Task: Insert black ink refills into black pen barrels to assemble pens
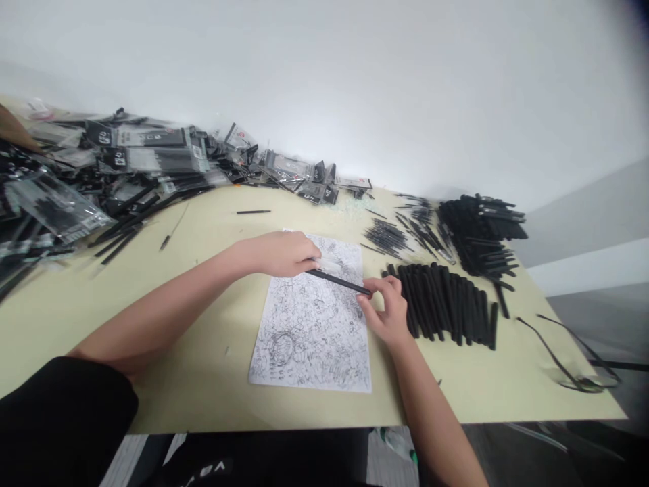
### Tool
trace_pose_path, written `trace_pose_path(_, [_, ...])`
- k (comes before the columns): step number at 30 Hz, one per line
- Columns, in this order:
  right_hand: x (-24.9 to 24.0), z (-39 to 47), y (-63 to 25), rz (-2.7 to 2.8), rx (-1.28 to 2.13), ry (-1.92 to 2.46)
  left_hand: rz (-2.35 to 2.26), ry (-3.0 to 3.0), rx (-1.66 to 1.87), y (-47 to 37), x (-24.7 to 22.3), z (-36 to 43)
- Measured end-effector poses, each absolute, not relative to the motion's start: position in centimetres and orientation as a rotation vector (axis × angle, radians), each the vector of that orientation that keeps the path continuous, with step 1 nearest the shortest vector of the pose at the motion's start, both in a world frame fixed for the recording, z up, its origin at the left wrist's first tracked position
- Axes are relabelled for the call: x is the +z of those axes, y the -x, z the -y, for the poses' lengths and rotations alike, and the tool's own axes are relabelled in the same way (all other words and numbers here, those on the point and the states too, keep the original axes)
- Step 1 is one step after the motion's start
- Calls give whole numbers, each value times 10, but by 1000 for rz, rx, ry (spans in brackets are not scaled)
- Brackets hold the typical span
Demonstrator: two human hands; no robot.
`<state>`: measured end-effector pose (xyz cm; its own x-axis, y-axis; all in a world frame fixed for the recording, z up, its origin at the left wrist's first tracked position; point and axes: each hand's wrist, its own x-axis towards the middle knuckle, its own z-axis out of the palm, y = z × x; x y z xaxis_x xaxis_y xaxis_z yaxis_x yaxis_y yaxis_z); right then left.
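Note:
A slim black pen (339,281) spans the gap between my two hands, above a white sheet of paper (314,338) covered in scribbles. My left hand (284,254) is closed around its far left end, with something clear or whitish beside the fingers that is too blurred to name. At the pen's right end, my right hand (388,311) pinches it between thumb and fingers. Just beyond that hand lies a row of thick black pens (446,304), side by side.
Piled packets of pens and refills (152,149) fill the table's back left. Thin refills (388,237) and a stack of black pens (481,226) lie back right. Eyeglasses (578,385) rest near the right edge. A single black refill (253,212) lies behind the paper.

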<state>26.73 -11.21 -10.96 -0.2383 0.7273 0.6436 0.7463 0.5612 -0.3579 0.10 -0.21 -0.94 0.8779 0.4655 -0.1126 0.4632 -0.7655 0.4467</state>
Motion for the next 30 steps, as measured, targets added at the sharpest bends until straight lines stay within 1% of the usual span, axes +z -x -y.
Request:
trace_pose_path(5, [-111,112,-267,2015,-53,1189,-660,-2592,36,0,-11,2])
trace_pose_path(22, [-108,113,-264,1961,7,1188,-713,-2598,-64,-2,-10,3])
trace_pose_path(30, [-108,112,-265,1978,-109,1157,-746,-2637,-88,-3,-9,5])
